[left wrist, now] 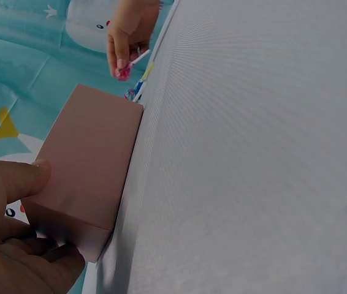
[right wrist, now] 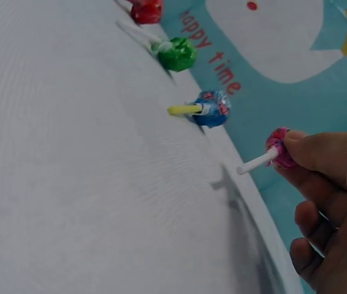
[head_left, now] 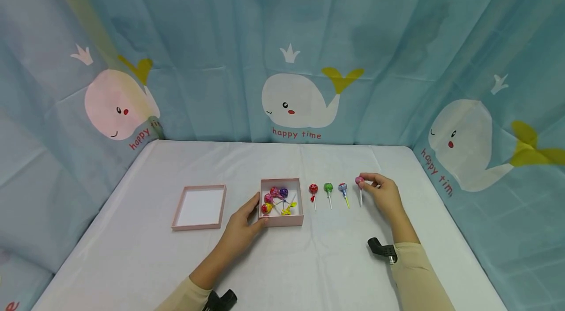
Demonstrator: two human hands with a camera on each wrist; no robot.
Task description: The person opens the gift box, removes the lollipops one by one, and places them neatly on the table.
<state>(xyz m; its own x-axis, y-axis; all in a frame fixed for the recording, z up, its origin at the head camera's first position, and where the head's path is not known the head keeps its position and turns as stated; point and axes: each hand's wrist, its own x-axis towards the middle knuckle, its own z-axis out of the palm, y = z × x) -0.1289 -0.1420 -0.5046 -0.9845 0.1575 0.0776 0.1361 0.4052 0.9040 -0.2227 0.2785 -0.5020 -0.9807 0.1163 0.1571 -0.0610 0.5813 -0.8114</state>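
Note:
My right hand [head_left: 383, 195] pinches a pink lollipop [right wrist: 279, 147] by its wrapped head, between thumb and finger, with the white stick pointing toward me. To its left a blue lollipop [head_left: 343, 187] with a yellow stick, a green lollipop [head_left: 328, 187] and a red lollipop [head_left: 313, 189] lie in a row on the white cloth. My left hand [head_left: 240, 227] grips the left side of a pink box [head_left: 281, 221], thumb on the near wall and fingers at the left wall. Several lollipops [head_left: 274, 192] in pink, purple and yellow wrappers lie jumbled inside the box.
A pink box lid [head_left: 199, 227] with a white inside lies on the table [head_left: 282, 272] left of the box. Blue curtains [head_left: 212, 56] printed with whales stand along the table's back and sides.

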